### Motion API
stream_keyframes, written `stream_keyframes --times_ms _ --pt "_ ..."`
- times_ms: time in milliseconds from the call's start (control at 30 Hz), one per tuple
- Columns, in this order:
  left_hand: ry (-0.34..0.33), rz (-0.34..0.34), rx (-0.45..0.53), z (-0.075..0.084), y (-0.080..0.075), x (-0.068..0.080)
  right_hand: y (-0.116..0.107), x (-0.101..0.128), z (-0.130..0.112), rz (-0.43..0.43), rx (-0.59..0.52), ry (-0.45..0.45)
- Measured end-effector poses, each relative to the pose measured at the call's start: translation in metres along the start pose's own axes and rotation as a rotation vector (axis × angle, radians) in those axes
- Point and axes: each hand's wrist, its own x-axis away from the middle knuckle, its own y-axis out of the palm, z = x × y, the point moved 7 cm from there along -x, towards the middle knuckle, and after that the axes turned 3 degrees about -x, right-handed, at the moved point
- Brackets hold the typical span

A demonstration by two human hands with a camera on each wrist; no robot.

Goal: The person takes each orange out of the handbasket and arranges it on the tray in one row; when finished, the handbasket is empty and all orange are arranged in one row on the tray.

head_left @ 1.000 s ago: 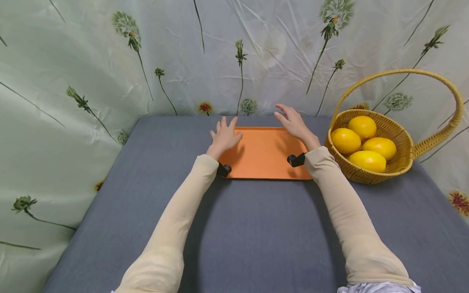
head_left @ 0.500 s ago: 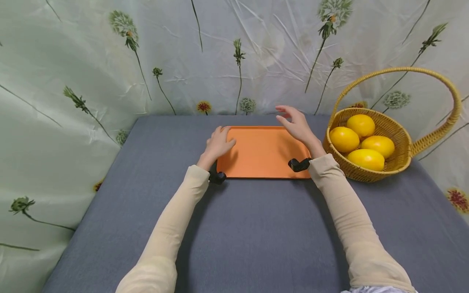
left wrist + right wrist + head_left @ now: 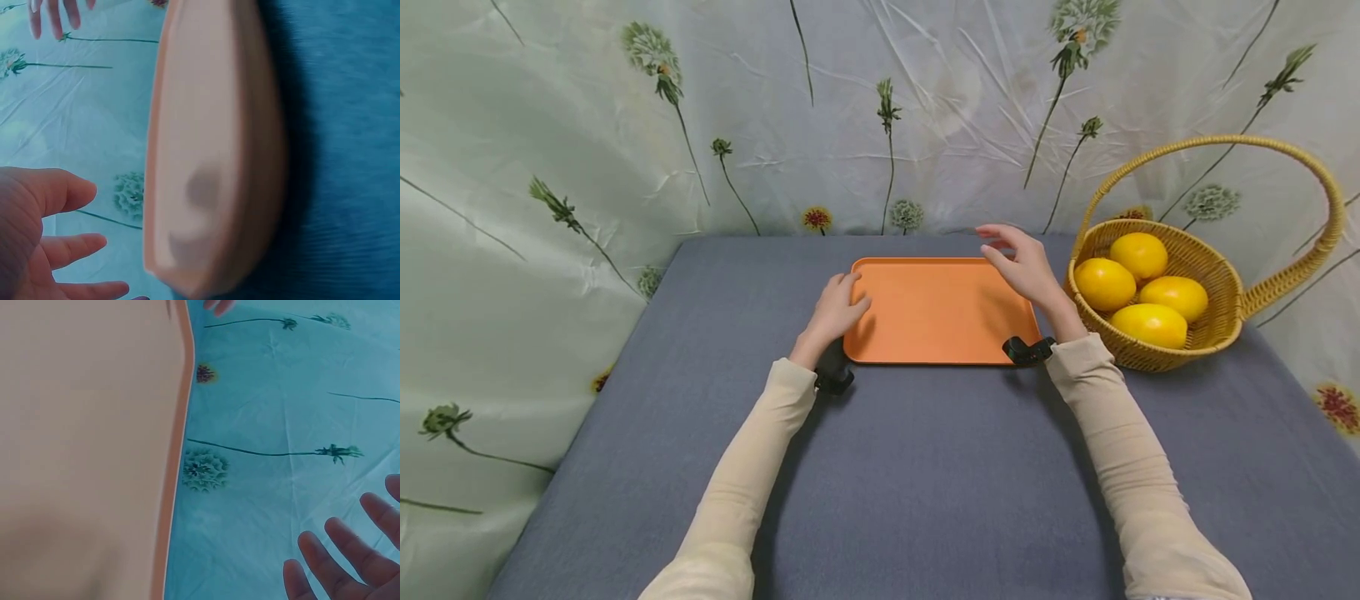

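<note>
Left hand [image 3: 832, 314] shifted leftward, near smooth, round-cornered tray [image 3: 932, 308].

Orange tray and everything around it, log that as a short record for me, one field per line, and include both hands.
Main item: orange tray, rounded corners, raised rim, lying flat
At its left edge: left hand, raised, gripping nothing
At its right end: right hand, raised, gripping nothing
Farther right: wicker basket, upright, with a tall arched handle
Basket contents: four yellow fruits
Wrists: a black device on each
Underneath: gray-blue cloth
Behind: flower-printed backdrop
</note>
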Motion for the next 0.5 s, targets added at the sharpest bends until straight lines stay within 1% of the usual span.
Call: stream_keyframes --times_ms 133,233,367,500 --pt "0.014 -0.002 0.01 -0.004 0.004 0.004 -0.007 0.008 -0.001 0.008 0.011 0.008" --pt "0.015 0.009 0.015 -0.006 0.005 0.007 -0.012 0.014 -0.003 0.029 0.03 0.016" --pt "-0.006 0.009 0.014 -0.009 0.006 0.011 -0.02 0.02 -0.001 0.068 0.058 0.028" --pt "-0.015 0.009 -0.004 -0.014 0.007 0.015 -0.03 0.028 0.002 0.102 0.044 0.017"
